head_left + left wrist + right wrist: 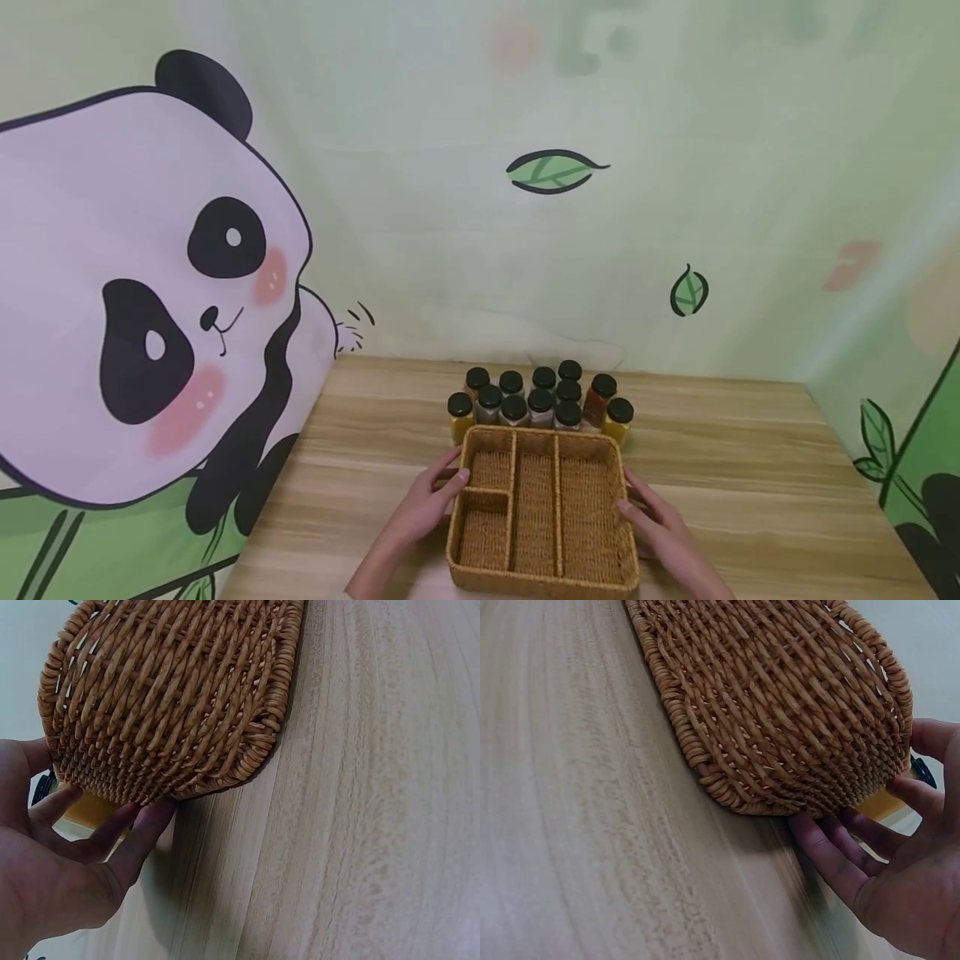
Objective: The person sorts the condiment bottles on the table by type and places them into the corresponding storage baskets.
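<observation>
The woven basket (543, 581) is sitting in the lower centre of the frame, directly between the left hand (423, 504) and the right hand (663, 529). Neither hand is standing nearer: both are touching it, gripping opposite side walls. In the head view each thumb is pressing at the rim, while in the wrist views the fingers (146, 832) are curling around the outer wall towards the base. Its long dividers are running up and down the frame; foreshortening is hiding which side is longer. Whether its base is fully meeting the counter (750, 467), I cannot tell. The basket is showing brown wicker, rounded corners and four bare compartments: two small ones at left, two long ones beside them. Black-lidded jars (540, 402) are clustering just beyond its upper edge.
</observation>
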`<action>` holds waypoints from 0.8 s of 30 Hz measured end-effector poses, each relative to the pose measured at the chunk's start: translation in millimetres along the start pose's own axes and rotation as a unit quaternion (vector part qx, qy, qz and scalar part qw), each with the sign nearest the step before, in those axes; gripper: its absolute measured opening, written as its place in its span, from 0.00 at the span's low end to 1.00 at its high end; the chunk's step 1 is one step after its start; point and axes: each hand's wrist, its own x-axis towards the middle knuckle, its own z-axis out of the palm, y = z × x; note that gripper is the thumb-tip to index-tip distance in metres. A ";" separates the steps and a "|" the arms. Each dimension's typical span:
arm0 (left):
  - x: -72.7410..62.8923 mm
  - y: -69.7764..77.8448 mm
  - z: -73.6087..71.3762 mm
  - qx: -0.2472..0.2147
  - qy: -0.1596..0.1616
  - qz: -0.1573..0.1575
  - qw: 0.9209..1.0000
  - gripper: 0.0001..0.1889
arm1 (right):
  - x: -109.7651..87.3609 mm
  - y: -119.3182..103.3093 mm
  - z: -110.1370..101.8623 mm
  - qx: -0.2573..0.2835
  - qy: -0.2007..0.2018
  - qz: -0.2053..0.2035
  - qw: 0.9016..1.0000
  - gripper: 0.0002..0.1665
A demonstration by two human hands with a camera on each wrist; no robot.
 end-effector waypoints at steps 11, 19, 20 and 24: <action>1.6 -1.7 -1.0 -0.004 0.003 -0.010 1.000 0.34 | 2.0 5.5 0.9 0.009 0.005 0.001 1.000 0.41; 3.0 1.0 0.2 -0.005 -0.002 -0.003 1.000 0.34 | -0.4 5.1 2.2 0.062 0.013 0.017 0.998 0.42; 3.1 1.1 0.6 -0.006 -0.003 -0.003 1.000 0.34 | -1.5 4.9 1.8 0.064 0.012 0.016 0.998 0.42; 3.8 0.4 2.3 -0.011 -0.007 -0.005 1.000 0.34 | -4.1 4.6 -0.4 0.059 -0.003 0.010 0.998 0.42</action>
